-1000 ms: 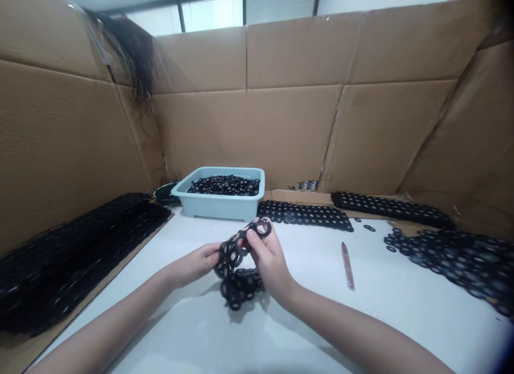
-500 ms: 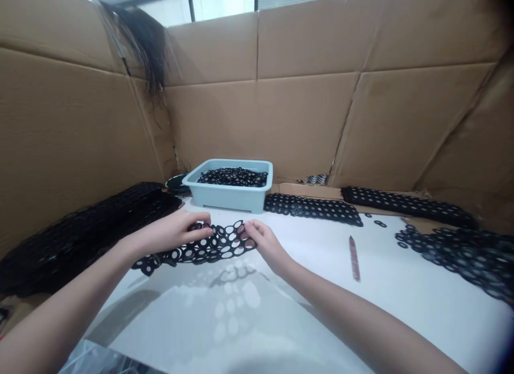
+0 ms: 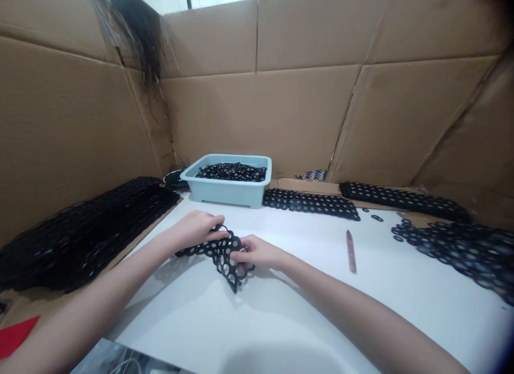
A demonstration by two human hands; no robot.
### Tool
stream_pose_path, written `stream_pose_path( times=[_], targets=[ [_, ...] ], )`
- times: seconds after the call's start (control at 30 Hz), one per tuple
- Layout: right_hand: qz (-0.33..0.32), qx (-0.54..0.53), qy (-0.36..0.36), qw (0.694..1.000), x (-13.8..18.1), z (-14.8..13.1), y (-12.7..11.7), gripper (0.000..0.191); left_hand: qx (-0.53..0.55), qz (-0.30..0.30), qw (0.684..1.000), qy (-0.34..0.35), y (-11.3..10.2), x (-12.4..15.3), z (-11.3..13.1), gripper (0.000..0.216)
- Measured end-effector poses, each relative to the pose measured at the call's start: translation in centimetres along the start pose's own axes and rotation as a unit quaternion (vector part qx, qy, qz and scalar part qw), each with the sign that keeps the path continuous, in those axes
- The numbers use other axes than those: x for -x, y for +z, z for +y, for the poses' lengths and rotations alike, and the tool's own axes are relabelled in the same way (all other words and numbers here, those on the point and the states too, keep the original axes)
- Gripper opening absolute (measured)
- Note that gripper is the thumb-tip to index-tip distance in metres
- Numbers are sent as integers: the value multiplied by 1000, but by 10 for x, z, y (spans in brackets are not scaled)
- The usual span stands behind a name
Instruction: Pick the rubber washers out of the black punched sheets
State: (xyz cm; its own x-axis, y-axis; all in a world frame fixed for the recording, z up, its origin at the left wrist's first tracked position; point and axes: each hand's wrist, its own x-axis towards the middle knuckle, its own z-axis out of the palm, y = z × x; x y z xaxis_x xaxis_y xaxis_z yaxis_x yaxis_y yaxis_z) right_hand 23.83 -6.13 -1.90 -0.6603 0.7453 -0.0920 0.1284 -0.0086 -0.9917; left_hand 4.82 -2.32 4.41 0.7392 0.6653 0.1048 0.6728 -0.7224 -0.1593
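A black mesh strip of linked rings (image 3: 224,256) hangs folded between my two hands, just over the white table (image 3: 281,315). My left hand (image 3: 203,225) pinches its upper edge between thumb and fingers. Lower and to the right, my right hand (image 3: 254,253) grips the other end, with the thumb in front and fingertips partly behind the rings. One corner of the strip points down toward the table, and part of it runs left beneath my left hand.
Behind my hands stands a light blue basin (image 3: 227,193) of black rings. Flat ring strips (image 3: 311,204) lie right of it, with a ring pile (image 3: 461,251) farther right. A reddish pointed tool (image 3: 351,252) lies on the table. Black material (image 3: 88,229) is heaped left; cardboard walls (image 3: 261,117) surround everything.
The strip was stretched out sideways and is now bunched and folded, one corner hanging down. My left hand has moved right, toward my right hand, which has dropped slightly. The view has tilted down a little.
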Motion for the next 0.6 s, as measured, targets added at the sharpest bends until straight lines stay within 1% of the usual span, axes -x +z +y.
stream_pose_path(
  times=[0.03, 0.1, 0.17, 0.2, 0.23, 0.27, 0.33, 0.4, 0.5, 0.53, 0.6],
  targets=[
    [6, -18, 5, 1000, 0, 1, 0, 27, -6, 22, 1000, 9, 3, -4, -1, 36],
    [24, -62, 8, 998, -2, 4, -1, 27, -16, 89, 996, 24, 8, -11, -1, 36],
    [45, -101, 3, 994, -5, 8, -2, 29, -18, 155, 988, 21, 12, -14, 3, 35],
    [50, -116, -1, 992, -6, 10, -2, 30, -15, 171, 985, 16, 14, -13, 8, 35],
    [52, -127, -8, 990, -7, 12, -2, 31, -9, 171, 985, 13, 16, -12, 13, 36],
    [52, -135, -17, 989, -9, 14, -1, 32, 0, 159, 987, 13, 19, -11, 19, 37],
    [41, -147, -31, 988, -11, 17, 2, 34, 27, 104, 994, 24, 24, -7, 30, 38],
    [35, -163, -32, 986, -12, 19, 6, 35, 79, 46, 996, 11, 30, -4, 36, 37],
    [61, -202, -26, 977, -11, 17, 11, 34, 178, -10, 983, -39, 34, -2, 37, 38],
    [77, -208, -22, 975, -10, 15, 12, 35, 210, -20, 976, -47, 34, -2, 36, 37],
    [104, -201, -5, 974, -8, 13, 14, 41, 268, -33, 962, -42, 34, -3, 33, 36]
  ],
)
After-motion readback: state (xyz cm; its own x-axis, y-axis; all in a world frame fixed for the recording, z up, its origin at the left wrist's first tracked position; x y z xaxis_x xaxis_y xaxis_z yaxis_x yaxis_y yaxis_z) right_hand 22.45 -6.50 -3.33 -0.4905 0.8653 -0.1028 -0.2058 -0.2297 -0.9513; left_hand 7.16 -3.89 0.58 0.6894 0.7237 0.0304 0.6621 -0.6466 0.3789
